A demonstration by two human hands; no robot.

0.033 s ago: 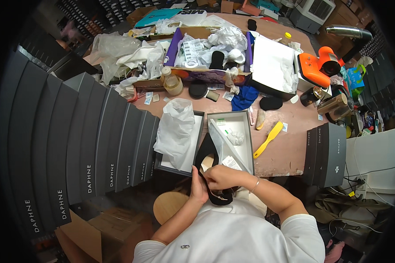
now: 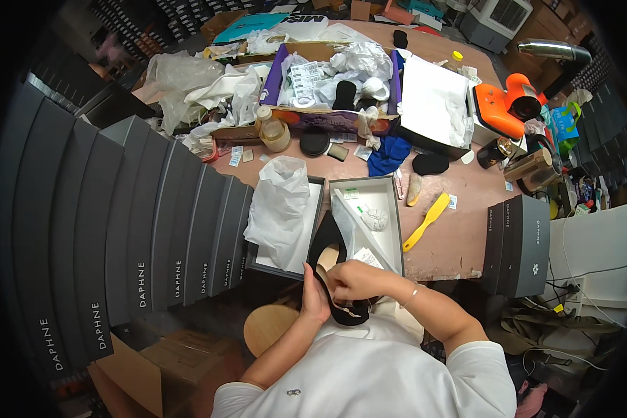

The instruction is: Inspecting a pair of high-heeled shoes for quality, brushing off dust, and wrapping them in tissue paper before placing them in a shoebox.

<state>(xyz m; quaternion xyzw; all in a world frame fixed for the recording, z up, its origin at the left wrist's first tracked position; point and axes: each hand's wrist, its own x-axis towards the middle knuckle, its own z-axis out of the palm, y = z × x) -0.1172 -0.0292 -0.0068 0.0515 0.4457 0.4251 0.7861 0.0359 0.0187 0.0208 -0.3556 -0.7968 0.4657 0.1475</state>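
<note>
I hold a black shoe (image 2: pixel 325 245) with a tan insole at the table's near edge, toe pointing away from me. My left hand (image 2: pixel 313 297) cups its left side near the heel. My right hand (image 2: pixel 357 279) grips the shoe from the right, fingers over the insole. Just beyond it lies an open grey shoe box (image 2: pixel 390 187) lined with white paper. Its lid (image 2: pixel 318 209) sits to the left and holds crumpled white tissue paper (image 2: pixel 280 202).
A yellow shoehorn (image 2: pixel 427 221) lies right of the box. Dark grey shoe boxes are stacked at the left (image 2: pixel 118 230) and at the right (image 2: pixel 519 244). An orange tool (image 2: pixel 508 104), paper and clutter fill the far table. A round wooden stool (image 2: pixel 272 327) stands below.
</note>
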